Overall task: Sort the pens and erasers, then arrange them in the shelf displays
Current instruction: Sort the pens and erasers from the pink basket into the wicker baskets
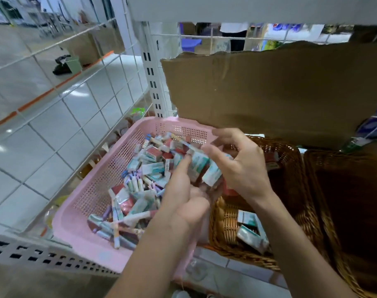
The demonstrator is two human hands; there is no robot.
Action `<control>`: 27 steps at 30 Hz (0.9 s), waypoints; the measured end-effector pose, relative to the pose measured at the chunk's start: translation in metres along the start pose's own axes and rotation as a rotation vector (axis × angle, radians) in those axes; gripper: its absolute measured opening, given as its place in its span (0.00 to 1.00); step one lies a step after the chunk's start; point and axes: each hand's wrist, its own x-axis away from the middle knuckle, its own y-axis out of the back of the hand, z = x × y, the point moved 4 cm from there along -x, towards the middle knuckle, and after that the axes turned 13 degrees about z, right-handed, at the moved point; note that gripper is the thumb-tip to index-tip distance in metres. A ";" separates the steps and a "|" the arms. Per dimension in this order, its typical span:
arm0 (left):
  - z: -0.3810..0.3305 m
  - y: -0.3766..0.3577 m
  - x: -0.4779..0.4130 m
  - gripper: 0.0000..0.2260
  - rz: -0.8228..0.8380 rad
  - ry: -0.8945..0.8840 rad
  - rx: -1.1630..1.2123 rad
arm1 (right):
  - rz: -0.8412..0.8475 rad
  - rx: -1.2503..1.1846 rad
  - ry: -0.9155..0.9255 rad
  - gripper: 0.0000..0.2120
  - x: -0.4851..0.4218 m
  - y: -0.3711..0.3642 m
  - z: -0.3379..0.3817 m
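one pink basket [97,186], two wicker baskets [224,231], one cardboard sheet [269,89], two hands [243,168]; erasers [153,168] too many to count

pink perforated basket [97,186], teal-and-white and red eraser packs [153,168], brown wicker basket [290,168], tan cardboard [269,89].

Pink perforated plastic basket [93,190] sits on the white metal shelf [22,252], w/ a mixed heap of small packs and pastel pens [140,183] inside: teal-and-white ones, red ones, all jumbled. Both hands are over its right side. Left grip [183,196] and right grip [241,168] are pinching a little bunch of teal-and-white packs [199,163] btwn them, fingers curled. It's a bit blurry so can't count em. Right beside the pink one is a brown woven wicker basket [226,224] w/ a few more teal packs [251,233] in the bottom. 2nd wicker basket [344,211] further right, dark inside. Torn brown cardboard sheet [269,89] stands behind them, and a white wire grid panel [75,108] is on the left.
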 end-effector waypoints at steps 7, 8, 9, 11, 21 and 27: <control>0.030 -0.013 -0.005 0.13 0.160 0.029 -0.189 | -0.174 0.252 -0.112 0.32 0.019 0.036 -0.019; 0.032 -0.013 -0.005 0.14 0.179 0.011 -0.279 | -0.149 0.296 -0.145 0.32 0.021 0.040 -0.021; 0.034 -0.013 -0.005 0.14 0.194 -0.004 -0.398 | -0.105 0.316 -0.193 0.32 0.022 0.043 -0.025; 0.038 -0.012 -0.005 0.14 0.184 -0.024 -0.657 | 0.024 0.306 -0.310 0.33 0.026 0.045 -0.032; 0.056 -0.015 -0.009 0.14 0.140 0.108 -0.996 | 0.204 0.151 -0.515 0.13 0.041 0.063 -0.062; 0.047 -0.014 -0.006 0.13 0.107 0.056 -1.211 | 0.247 0.044 -0.607 0.09 0.045 0.065 -0.074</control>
